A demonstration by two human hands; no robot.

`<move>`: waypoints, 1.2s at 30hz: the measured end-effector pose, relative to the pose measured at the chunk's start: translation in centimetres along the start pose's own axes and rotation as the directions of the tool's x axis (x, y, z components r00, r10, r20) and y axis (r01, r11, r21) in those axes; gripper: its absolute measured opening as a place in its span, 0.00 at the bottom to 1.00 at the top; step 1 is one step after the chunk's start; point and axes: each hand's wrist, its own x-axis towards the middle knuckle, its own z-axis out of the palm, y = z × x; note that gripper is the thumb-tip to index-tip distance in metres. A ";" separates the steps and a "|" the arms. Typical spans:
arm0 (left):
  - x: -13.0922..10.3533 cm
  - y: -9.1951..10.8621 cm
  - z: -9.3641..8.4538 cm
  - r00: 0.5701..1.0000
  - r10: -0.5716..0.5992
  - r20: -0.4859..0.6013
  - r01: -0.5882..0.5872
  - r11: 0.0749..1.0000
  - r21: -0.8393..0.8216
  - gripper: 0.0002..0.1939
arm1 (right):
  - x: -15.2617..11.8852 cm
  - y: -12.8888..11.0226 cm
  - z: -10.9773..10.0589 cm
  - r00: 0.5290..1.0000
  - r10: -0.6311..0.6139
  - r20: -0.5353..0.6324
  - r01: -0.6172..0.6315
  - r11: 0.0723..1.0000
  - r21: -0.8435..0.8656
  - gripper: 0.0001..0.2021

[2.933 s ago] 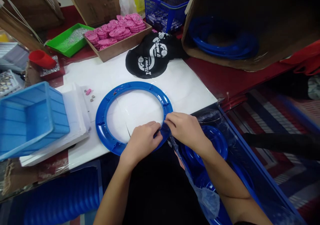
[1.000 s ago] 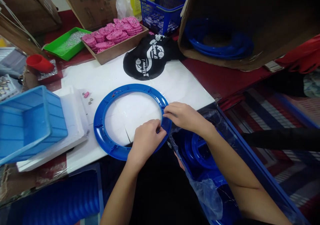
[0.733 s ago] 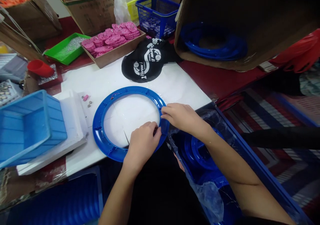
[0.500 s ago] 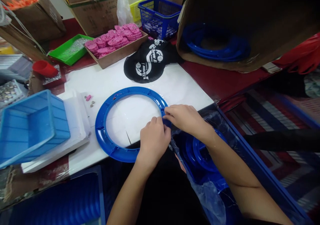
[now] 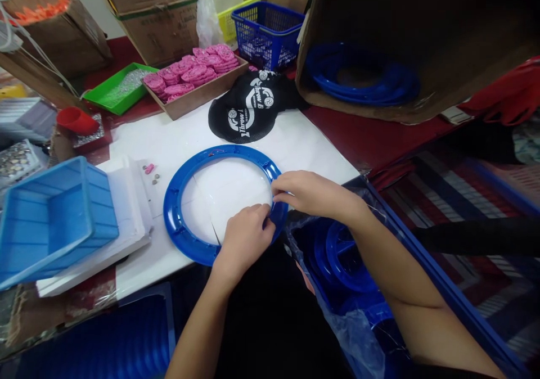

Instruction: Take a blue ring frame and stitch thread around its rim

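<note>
A blue plastic ring point(image 5: 174, 199) lies on the white work surface, its channelled side with small ribs facing up. My left hand point(image 5: 247, 234) closes over the ring's near right part, fingers curled at the inner edge. Higher on the right side, my right hand point(image 5: 310, 195) pinches the ring between thumb and fingers; whether a small part sits in the pinch is hidden. A small thin piece, perhaps wire, shows in the channel at the far side. Behind the ring lies a black mesh cloth point(image 5: 242, 112) with white lettering.
A box of pink bundles point(image 5: 198, 75), a green tray point(image 5: 122, 103) and a blue basket point(image 5: 270, 41) stand behind. At left are a light-blue bin point(image 5: 54, 216) and a red cup point(image 5: 78, 121). A carton point(image 5: 405, 112) holds blue rings; a lined crate point(image 5: 405, 238) stands right.
The ring has turned clockwise, the small piece in its channel moving right along the far side. My left hand has shifted left; my right hand has moved slightly left and up.
</note>
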 end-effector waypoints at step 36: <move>1.6 -0.2 1.3 0.995 -0.037 -0.098 0.033 0.999 -0.033 0.04 | 0.8 0.2 2.1 0.993 0.027 -0.118 -0.050 0.979 -0.198 0.09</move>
